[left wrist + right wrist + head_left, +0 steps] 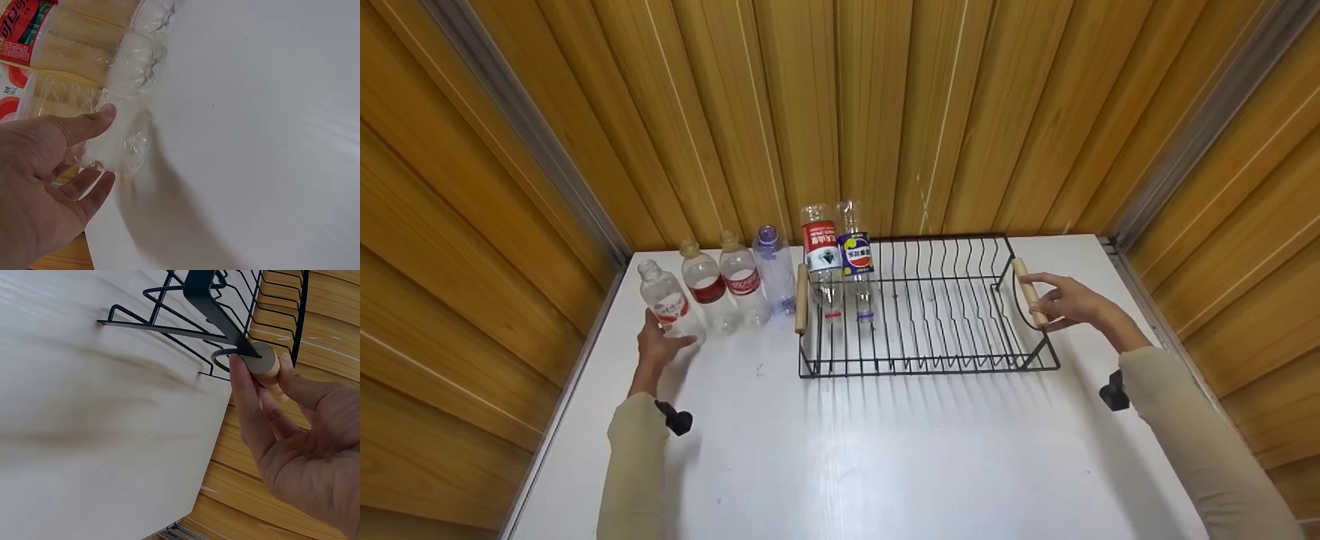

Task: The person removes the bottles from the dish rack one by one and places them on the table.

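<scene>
In the head view my left hand (658, 346) grips the lower part of a clear plastic bottle (673, 309) with a red-and-white label, at the left end of a row of bottles. The left wrist view shows its thumb (93, 125) on one side of that bottle and the fingers on the other. My right hand (1072, 301) pinches the right wooden handle (1030, 291) of a black wire dish rack (930, 367). Two empty bottles lean inside the rack's left end: one with a red-and-white label (822, 244), one with a blue-and-yellow label (857, 255).
Beside the held bottle stand two clear bottles with red labels, a left one (709, 291) and a right one (744, 283), then a bluish bottle (775, 262) close to the rack's left wooden handle (801, 300). Yellow wood-patterned panels (870, 112) wall in the white table (885, 465).
</scene>
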Demonstrator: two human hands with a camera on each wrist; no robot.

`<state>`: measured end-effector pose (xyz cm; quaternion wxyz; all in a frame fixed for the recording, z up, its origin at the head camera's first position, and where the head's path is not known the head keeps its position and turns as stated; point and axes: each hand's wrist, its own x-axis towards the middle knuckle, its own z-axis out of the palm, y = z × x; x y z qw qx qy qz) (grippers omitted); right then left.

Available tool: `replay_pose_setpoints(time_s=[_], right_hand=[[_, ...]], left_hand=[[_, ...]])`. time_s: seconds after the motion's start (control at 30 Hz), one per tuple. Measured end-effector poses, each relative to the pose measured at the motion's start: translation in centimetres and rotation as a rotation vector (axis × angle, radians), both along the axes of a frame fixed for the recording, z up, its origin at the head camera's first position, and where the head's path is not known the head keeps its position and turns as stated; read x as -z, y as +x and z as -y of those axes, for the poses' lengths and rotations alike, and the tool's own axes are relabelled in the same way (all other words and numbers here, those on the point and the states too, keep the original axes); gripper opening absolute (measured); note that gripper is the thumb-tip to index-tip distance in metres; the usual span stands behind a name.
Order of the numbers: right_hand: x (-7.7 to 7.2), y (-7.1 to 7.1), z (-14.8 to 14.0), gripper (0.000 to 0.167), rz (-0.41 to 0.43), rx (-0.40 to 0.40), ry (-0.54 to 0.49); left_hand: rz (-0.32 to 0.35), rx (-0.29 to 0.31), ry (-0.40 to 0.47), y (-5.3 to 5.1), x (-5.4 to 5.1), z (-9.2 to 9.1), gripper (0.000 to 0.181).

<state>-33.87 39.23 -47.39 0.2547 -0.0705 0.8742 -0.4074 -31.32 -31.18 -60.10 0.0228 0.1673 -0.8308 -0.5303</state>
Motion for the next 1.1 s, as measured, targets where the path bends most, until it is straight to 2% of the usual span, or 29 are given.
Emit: replay_pose_setpoints(time_s=[0.1, 0.33, 0.47, 0.7, 0.87, 0.97, 1.1], right_hand=[[-0.4, -0.3, 0.1, 0.066, -0.004, -0.004, 0.006], [-0.5, -0.3, 0.6, 0.066, 0.011, 0.007, 0.011], [-0.7, 0.0, 0.6, 0.065, 0.029, 0.023, 0.013], [-0.7, 0.0, 0.4, 0.065, 0.033, 0.045, 0.027], [-1.0, 0.0, 0.6, 0.065, 0.036, 0.044, 0.051], [-1.1, 0.1, 0.7, 0.065, 0.032, 0.035, 0.064], [-1.1, 0.2, 0.7, 0.064, 0.013, 0.022, 0.076]], left_hand=[[-0.004, 0.005, 0.008, -0.8, -0.2, -0.1, 0.096], [-0.034, -0.011, 0.031, -0.8, 0.2, -0.3, 0.087], [-0.02, 0.001, 0.037, -0.5, 0.1, -0.6, 0.089], [0.059, -0.044, 0.059, 0.0, -1.1, -0.6, 0.099], [0.17, -0.052, 0.062, 1.6, -1.9, -0.2, 0.088], [0.263, 0.0, 0.045, 2.8, -2.4, 0.1, 0.072], [0.357, 0.187, 0.0, 4.2, -3.3, 0.2, 0.049]])
